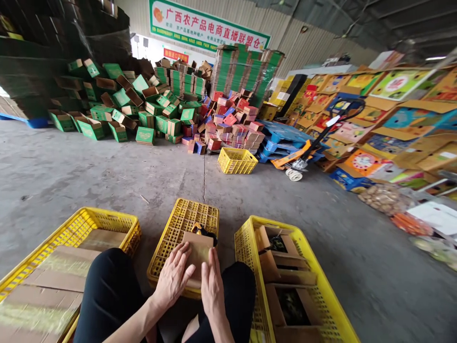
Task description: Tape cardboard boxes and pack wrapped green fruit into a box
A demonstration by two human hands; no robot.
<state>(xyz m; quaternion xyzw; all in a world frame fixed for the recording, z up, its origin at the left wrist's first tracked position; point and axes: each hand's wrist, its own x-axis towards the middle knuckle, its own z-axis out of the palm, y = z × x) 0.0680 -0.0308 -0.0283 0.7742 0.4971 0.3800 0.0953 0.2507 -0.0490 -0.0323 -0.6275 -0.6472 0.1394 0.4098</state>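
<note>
A small brown cardboard box (198, 252) lies on an upturned yellow crate (185, 224) in front of my knees. My left hand (173, 275) rests flat on its near left side, fingers spread. At the box's right edge lies my right hand (212, 285), fingers stretched out along it. A black and yellow tape dispenser (204, 231) sits just behind the box.
A yellow crate (314, 276) of open brown boxes stands to my right. Another yellow crate (82, 224) of flat cardboard stands to my left. Farther off are a yellow basket (237, 160), a pallet jack (303, 159), and heaps of green and red cartons (150, 109).
</note>
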